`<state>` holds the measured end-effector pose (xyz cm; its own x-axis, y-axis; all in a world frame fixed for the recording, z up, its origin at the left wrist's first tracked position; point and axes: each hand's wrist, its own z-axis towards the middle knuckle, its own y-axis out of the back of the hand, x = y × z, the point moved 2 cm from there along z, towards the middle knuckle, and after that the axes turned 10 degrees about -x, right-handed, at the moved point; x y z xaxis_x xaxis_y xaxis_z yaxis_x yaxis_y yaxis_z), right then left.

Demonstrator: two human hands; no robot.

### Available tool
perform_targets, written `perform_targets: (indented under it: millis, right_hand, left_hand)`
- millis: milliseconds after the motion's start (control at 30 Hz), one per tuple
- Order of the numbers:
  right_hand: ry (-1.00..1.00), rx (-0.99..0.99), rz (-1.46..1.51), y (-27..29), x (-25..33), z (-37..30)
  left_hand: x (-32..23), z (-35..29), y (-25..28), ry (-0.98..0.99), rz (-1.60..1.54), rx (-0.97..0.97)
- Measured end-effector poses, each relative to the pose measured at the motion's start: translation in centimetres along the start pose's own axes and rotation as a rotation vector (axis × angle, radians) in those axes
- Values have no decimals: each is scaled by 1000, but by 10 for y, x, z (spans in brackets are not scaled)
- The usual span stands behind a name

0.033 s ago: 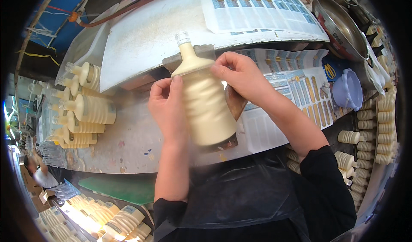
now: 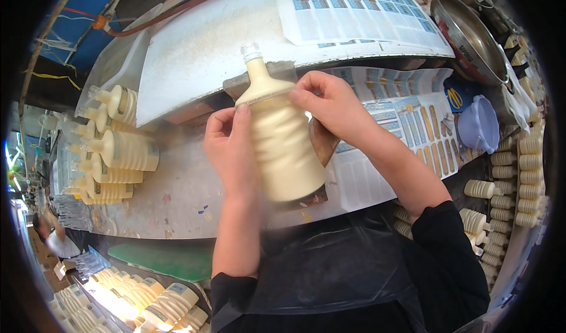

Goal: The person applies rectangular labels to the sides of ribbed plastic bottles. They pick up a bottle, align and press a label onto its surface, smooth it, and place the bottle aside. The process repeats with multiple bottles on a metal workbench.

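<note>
A cream bottle (image 2: 286, 150) with a ribbed body and a clear glass-like neck tip lies in front of me, neck pointing away, on a dark rest (image 2: 315, 196). Across its shoulder runs a narrow strip label (image 2: 266, 97) with tiny print. At the strip's left end, my left hand (image 2: 230, 141) pinches with thumb and forefinger against the bottle's edge. My right hand (image 2: 327, 100) does likewise at the other end, its fingers curled. Whether the strip is fully stuck down, I cannot tell.
Several similar bottles (image 2: 127, 150) are stacked at the left, more (image 2: 168, 306) at lower left and on racks (image 2: 501, 200) at right. Label sheets (image 2: 407, 132) lie right of the bottle and on the white board (image 2: 200, 44). A lilac bucket (image 2: 479, 123) and a metal pan (image 2: 469, 29) stand right.
</note>
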<state>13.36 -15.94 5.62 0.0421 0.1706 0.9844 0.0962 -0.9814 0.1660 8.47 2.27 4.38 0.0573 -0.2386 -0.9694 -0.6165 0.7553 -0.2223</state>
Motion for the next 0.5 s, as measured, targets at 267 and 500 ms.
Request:
perform_targets:
  millis: [267,500]
  right_hand:
    - [14,15,-11,-1,-12,6]
    - [11,-34,36,-3,-17,7]
  left_hand:
    - [7,4,2,-11,-35,25]
    - [7,3,1,15,-46,25]
